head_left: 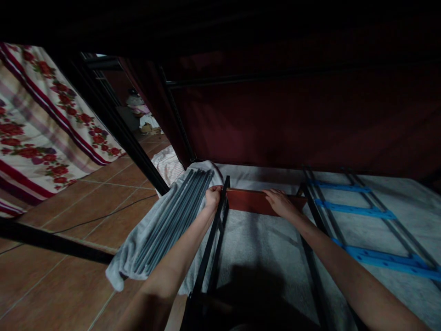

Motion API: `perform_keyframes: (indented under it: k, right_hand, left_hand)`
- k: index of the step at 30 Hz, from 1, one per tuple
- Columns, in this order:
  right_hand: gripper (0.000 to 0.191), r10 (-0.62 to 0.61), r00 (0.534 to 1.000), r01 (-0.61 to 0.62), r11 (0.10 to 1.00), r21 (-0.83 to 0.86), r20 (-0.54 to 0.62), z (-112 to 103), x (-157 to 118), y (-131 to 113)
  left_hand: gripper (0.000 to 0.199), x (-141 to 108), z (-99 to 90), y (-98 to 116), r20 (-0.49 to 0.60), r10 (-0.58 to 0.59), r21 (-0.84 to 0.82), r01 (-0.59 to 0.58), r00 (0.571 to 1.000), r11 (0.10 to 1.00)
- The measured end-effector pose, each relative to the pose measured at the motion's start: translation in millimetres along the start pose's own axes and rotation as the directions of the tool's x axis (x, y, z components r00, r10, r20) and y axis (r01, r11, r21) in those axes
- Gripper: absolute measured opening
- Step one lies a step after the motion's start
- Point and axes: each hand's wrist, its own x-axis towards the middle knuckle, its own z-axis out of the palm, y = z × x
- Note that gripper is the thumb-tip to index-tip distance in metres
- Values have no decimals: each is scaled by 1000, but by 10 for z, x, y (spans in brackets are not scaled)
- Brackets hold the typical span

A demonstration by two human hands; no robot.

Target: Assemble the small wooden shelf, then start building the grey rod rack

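Note:
A flat reddish-brown board (pixel 246 201) spans between the two sides of a black metal frame (pixel 217 225), which stands on the grey blanket. My left hand (pixel 213 196) is curled closed at the far end of the frame's left side, by the board's left end; its fingertips are partly hidden. Over the board's top edge lies my right hand (pixel 279 203), fingers bent across it and gripping it near the right side. Beside my left forearm, a bundle of grey rods (pixel 175 218) rests on the blanket.
To the right, blue plastic strips (pixel 358 210) join dark rods in a rack lying on the grey blanket (pixel 255 239). Dark red curtain (pixel 292 119) hangs behind. Black bed posts (pixel 117 128) and a floral cloth (pixel 51 138) are at left, with a cable (pixel 106 215) across the tiled floor.

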Motion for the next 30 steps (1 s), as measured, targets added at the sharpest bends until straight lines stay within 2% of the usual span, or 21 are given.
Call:
perform_keyframes:
  k: [3,11,18,25,28,30]
  right_hand:
    - [36,10,1000,-10,1000,1,9,-13,-6,-12]
    - [36,-1,1000,1,1000,13,11,-31,-4,-13]
    - [37,-12,1000,12,1000,26,9,-24,-16,1]
    - [38,-15,1000,15,1000,22,12,-11,-18,21]
    - [38,-25,1000,25,999,32,7,-3,-12,33]
    - [38,-28,1000,27,999,33,6,0,-10,36]
  left_hand:
    - [10,33,5,-15,-30,0,49,1,1000,999]
    - [20,43,-35,-11,-88,5,125,6,996,992]
    - [5,26,-21,16,-38,7,77,-4,999,997]
    - [18,18,-2,50,-37,-78,20,78,996,997]
    - [18,-16,32,59,-22,-122,-3,122,992,993]
    - [15,-42,47,73,-36,-112,-27,111,993,994]
